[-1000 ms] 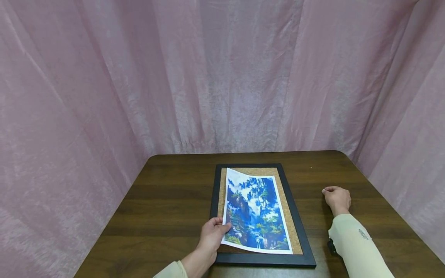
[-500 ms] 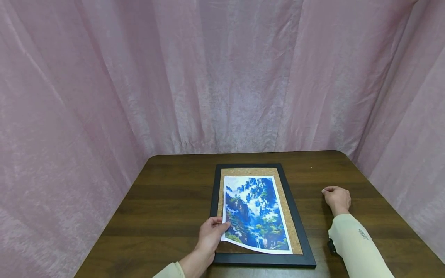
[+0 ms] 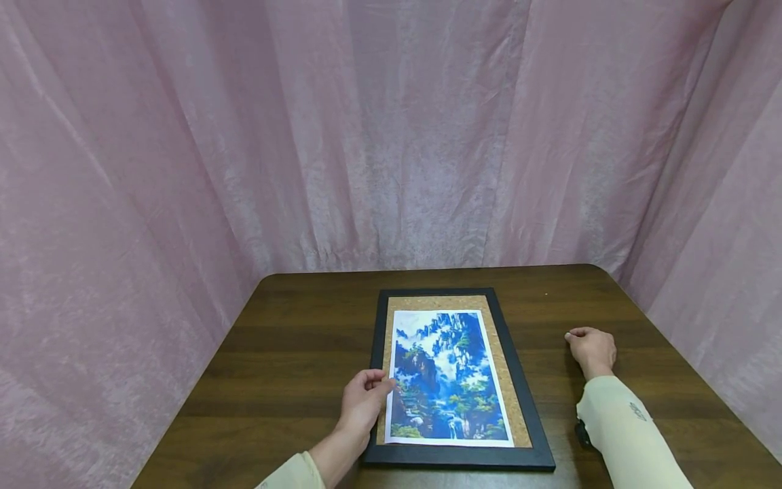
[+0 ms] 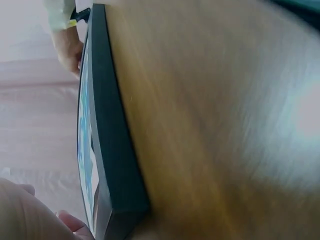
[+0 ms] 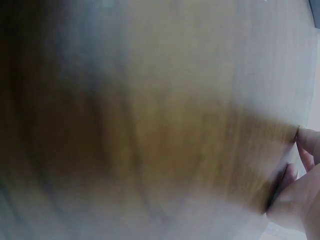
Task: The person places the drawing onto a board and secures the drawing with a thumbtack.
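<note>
A printed landscape picture [image 3: 449, 377] in blue and green, with a white border, lies on the cork backing [image 3: 440, 303] of a black frame [image 3: 519, 380]. At the picture's left edge is my left hand [image 3: 360, 402], its thumb tip overlapping the white border, thumb and fingertips slightly parted. The left wrist view shows this hand [image 4: 30, 215] beside the frame's corner, with the picture [image 4: 85, 130] seen edge-on. To the right of the frame, my right hand [image 3: 594, 350] rests on the table with loosely bent fingers and holds nothing; its fingertips [image 5: 307, 142] touch the wood.
The dark wooden table [image 3: 293, 353] has rounded far corners. Pink curtains [image 3: 391, 136] hang behind it and on both sides. A tiny pale speck [image 3: 546, 294] lies on the wood beyond the frame's right side.
The picture's upper left corner, curled up at first, has dropped flat, and its lower left part has settled onto the cork. My left hand has let go and shifted slightly left.
</note>
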Available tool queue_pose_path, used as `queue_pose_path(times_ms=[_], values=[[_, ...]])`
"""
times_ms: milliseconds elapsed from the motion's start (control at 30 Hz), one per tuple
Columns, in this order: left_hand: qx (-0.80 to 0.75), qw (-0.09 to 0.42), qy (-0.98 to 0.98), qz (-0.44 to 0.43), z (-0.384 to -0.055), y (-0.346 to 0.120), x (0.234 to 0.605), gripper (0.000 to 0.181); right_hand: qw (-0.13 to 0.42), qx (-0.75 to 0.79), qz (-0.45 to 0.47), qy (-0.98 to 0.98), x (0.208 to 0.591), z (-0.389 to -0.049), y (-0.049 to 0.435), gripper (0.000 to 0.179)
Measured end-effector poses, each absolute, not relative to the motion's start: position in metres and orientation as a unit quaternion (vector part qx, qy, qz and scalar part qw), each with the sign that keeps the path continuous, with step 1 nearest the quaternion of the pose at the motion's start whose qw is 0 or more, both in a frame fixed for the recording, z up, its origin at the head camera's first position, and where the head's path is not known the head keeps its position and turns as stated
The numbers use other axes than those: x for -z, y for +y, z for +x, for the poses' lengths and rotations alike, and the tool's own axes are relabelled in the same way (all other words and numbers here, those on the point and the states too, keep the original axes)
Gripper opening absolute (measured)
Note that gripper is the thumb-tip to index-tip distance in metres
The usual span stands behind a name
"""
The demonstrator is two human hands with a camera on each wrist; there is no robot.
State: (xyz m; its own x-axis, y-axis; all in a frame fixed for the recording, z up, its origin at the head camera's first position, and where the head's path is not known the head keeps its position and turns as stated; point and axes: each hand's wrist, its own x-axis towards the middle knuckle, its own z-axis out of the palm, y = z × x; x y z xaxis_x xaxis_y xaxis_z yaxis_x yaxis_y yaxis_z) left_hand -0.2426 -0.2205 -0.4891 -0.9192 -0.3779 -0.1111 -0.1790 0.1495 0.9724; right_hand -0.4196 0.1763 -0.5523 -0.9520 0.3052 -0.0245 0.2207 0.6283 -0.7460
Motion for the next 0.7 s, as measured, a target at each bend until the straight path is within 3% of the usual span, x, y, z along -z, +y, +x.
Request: queue_pose_path(times_ms=[300,500,700], values=[[0.541,0.087,-0.833,0.08,-0.269,-0.234,0.484,0.04,0.06,-0.398,-0.135,-0.905,0.552,-0.42,0.177,0.029],[0.421,0.063,-0.905,0.005,-0.294,-0.249,0.483,0.057,0.061,-0.399,-0.134,-0.905,0.552,-0.419,0.177,0.029],[0.367,0.03,-0.93,-0.005,-0.316,-0.259,0.482,0.07,0.066,-0.396,-0.134,-0.906,0.553,-0.42,0.178,0.028]])
